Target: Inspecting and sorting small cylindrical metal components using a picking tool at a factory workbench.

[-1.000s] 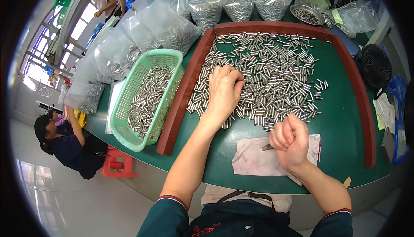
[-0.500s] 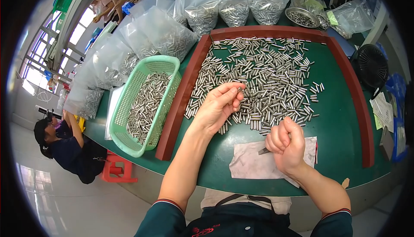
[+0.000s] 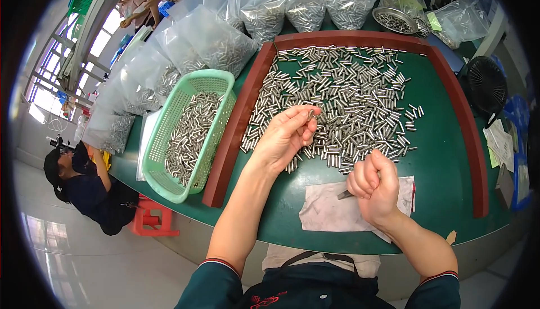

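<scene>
My left hand (image 3: pixel 284 140) hovers over the near edge of a wide spread of short metal pins (image 3: pixel 360 103), with one metal pin (image 3: pixel 311 115) pinched between thumb and fingertips. To its right, my right hand (image 3: pixel 373 189) is closed in a fist above a stained white cloth (image 3: pixel 326 213). From the little-finger side of that fist sticks the flat grey end of a metal tool (image 3: pixel 344 195); the rest is hidden in the palm. The loose pins lie on a green tabletop (image 3: pixel 436 140) in a single scattered layer.
A dark red raised frame (image 3: pixel 232 146) borders the pins. Left of it stands a green basket (image 3: pixel 151 160) of pins. Clear bags of pins (image 3: pixel 306 13), a metal bowl (image 3: pixel 413 27) and a black fan (image 3: pixel 485 89) line the edges. A co-worker (image 3: pixel 93 188) is at far left.
The pin in my left fingertips is tilted slightly differently. Both hands have hardly moved. The co-worker at the far left has shifted their arms a little.
</scene>
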`<move>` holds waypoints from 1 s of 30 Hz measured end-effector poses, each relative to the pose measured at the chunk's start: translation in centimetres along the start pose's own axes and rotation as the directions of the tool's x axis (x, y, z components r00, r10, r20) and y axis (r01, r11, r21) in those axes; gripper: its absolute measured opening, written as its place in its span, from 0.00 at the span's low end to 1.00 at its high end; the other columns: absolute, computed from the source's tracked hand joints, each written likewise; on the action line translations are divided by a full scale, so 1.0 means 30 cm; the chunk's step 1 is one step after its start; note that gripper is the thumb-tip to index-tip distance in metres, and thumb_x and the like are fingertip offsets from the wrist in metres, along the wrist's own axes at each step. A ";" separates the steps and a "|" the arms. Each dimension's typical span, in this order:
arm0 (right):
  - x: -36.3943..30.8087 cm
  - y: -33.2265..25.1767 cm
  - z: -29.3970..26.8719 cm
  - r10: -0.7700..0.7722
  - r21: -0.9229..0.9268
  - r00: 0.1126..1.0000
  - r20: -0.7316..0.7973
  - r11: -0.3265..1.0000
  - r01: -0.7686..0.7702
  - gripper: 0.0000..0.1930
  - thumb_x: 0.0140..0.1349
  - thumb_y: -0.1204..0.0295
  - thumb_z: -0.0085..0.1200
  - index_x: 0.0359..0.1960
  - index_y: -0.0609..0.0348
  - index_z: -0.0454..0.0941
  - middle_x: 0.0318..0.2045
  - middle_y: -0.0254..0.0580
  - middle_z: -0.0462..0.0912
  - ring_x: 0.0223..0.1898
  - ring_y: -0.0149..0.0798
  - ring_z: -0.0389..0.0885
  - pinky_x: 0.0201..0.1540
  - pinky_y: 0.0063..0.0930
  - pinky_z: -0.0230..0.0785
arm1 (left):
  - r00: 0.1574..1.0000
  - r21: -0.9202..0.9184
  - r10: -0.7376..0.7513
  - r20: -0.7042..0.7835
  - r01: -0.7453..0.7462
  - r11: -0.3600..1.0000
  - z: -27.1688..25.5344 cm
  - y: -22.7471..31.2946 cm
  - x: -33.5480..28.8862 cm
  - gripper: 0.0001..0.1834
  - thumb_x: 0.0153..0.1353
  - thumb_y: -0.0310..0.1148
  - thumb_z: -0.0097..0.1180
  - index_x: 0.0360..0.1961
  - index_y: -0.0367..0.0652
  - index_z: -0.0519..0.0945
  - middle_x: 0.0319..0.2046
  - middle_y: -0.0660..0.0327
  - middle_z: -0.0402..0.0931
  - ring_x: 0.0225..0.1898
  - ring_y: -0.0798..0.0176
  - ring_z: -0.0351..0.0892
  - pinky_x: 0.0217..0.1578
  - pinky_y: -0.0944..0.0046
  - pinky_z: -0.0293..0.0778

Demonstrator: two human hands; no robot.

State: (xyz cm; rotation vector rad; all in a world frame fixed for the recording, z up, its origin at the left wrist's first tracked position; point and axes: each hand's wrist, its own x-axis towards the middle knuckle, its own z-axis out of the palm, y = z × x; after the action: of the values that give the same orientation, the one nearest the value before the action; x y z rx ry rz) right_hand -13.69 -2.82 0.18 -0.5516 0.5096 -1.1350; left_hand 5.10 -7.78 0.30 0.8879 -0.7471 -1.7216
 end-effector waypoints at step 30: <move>-0.008 0.010 0.015 -0.002 -0.019 1.000 -0.023 1.000 0.001 0.23 0.62 0.63 0.31 0.07 0.50 0.50 0.04 0.28 0.51 0.07 0.24 0.43 0.11 0.20 0.38 | 0.716 0.970 0.663 0.220 -0.234 -0.068 0.000 -0.038 0.069 0.06 0.44 0.28 0.55 0.20 0.36 0.74 0.19 0.54 0.71 0.21 0.53 0.72 0.22 0.60 0.66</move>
State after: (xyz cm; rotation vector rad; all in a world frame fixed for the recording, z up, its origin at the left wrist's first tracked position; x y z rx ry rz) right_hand -13.27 -2.44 0.36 -0.5557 0.5408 -1.1402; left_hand 4.09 -9.43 -1.08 1.4888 -1.8000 -0.0994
